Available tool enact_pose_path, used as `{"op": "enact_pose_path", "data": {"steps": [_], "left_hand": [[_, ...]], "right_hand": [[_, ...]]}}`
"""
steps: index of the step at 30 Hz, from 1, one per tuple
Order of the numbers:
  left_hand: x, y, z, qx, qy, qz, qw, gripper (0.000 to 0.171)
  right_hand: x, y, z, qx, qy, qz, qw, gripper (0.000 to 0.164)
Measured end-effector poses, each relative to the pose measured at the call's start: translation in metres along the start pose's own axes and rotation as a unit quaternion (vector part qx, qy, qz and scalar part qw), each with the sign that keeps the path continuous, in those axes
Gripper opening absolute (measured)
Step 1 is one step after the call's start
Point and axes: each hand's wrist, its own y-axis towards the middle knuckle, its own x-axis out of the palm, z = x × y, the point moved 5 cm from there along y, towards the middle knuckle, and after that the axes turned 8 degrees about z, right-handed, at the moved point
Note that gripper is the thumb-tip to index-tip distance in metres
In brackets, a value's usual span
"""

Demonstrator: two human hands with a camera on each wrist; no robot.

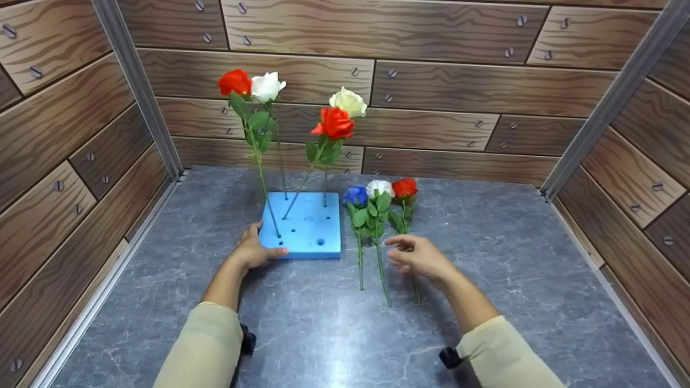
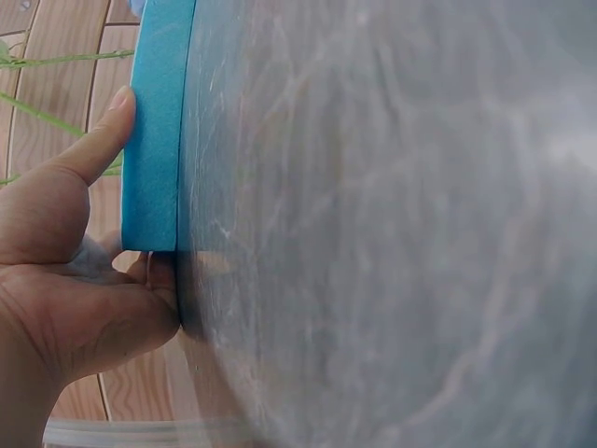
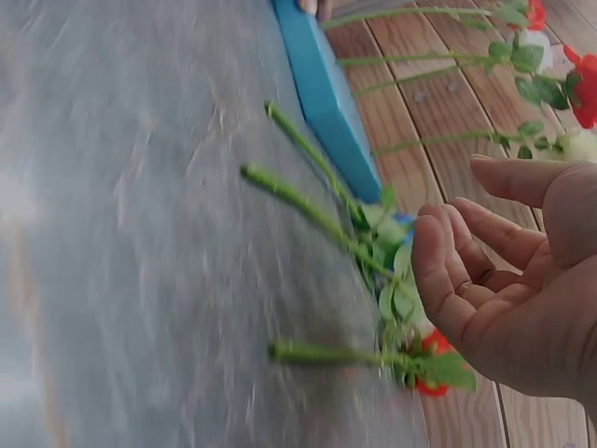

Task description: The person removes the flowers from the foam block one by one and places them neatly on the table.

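Note:
My left hand (image 1: 254,251) holds the front left corner of a light blue block with holes (image 1: 302,246). In the left wrist view the thumb lies along the block's edge (image 2: 154,149), the other fingers at its side. Upright in the block stand a red rose (image 1: 235,82), a white rose (image 1: 267,87), another red rose (image 1: 335,123) and a cream rose (image 1: 348,101). My right hand (image 1: 419,260), fingers loosely bent and holding nothing, hovers over the stems of roses lying beside the block: one blue (image 1: 354,195), one white (image 1: 380,188), one red (image 1: 405,187).
A grey marbled tabletop (image 1: 496,248) lies under everything. Wood-patterned panels (image 1: 463,86) wall it in at the back and both sides, with metal posts (image 1: 604,102) at the corners. The standing roses rise high above the block, their stems leaning somewhat.

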Motion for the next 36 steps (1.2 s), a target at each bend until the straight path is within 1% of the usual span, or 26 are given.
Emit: {"op": "enact_pose_path", "data": {"steps": [2, 8, 13, 17, 24, 30, 34, 36], "left_hand": [[0.000, 0.000, -0.001, 0.001, 0.001, 0.001, 1.0000, 0.117], [-0.001, -0.001, 0.000, 0.003, -0.001, 0.002, 1.0000, 0.118], [-0.001, 0.000, 0.001, -0.001, -0.004, 0.004, 1.0000, 0.118], [-0.001, 0.000, 0.002, 0.002, -0.007, 0.004, 1.0000, 0.118], [-0.002, 0.001, -0.001, -0.001, -0.005, 0.011, 0.9999, 0.117], [-0.003, 0.001, -0.003, 0.002, 0.002, 0.021, 0.9998, 0.117], [-0.002, 0.000, -0.001, 0.004, 0.004, 0.024, 0.9997, 0.117], [0.000, 0.001, 0.000, 0.005, 0.006, 0.024, 0.9997, 0.117]], "right_hand": [[0.010, 0.004, -0.005, -0.008, 0.010, -0.010, 1.000, 0.049], [0.040, 0.016, -0.021, -0.036, 0.043, -0.024, 0.998, 0.044], [0.065, 0.028, -0.034, -0.045, 0.104, -0.032, 0.993, 0.047], [0.084, 0.036, -0.044, -0.052, 0.140, -0.039, 0.988, 0.049], [0.119, 0.055, -0.053, -0.075, 0.155, -0.026, 0.985, 0.039], [0.146, 0.074, -0.059, -0.091, 0.188, -0.014, 0.978, 0.041], [0.161, 0.086, -0.060, -0.118, 0.187, -0.002, 0.975, 0.041], [0.166, 0.090, -0.060, -0.130, 0.185, -0.002, 0.974, 0.038]]}}
